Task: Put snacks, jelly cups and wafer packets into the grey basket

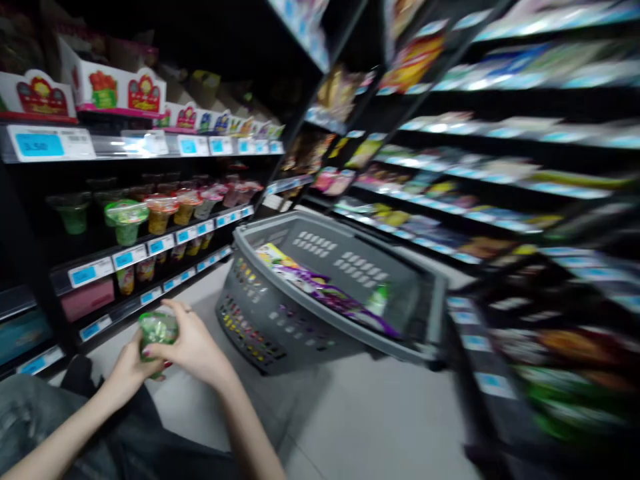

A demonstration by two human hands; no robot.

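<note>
Both my hands hold a small green cup with a clear lid, low at the left. My left hand grips it from below and behind. My right hand wraps over its top and right side. Just right of my hands stands a grey plastic shopping basket on the floor, with purple and yellow snack packets lying inside it.
Black shelves at the left carry rows of similar green, orange and pink cups with blue price tags, and boxed goods above. Blurred shelves of packets fill the right side. A grey tiled floor aisle runs between them. My knee in dark trousers is at bottom left.
</note>
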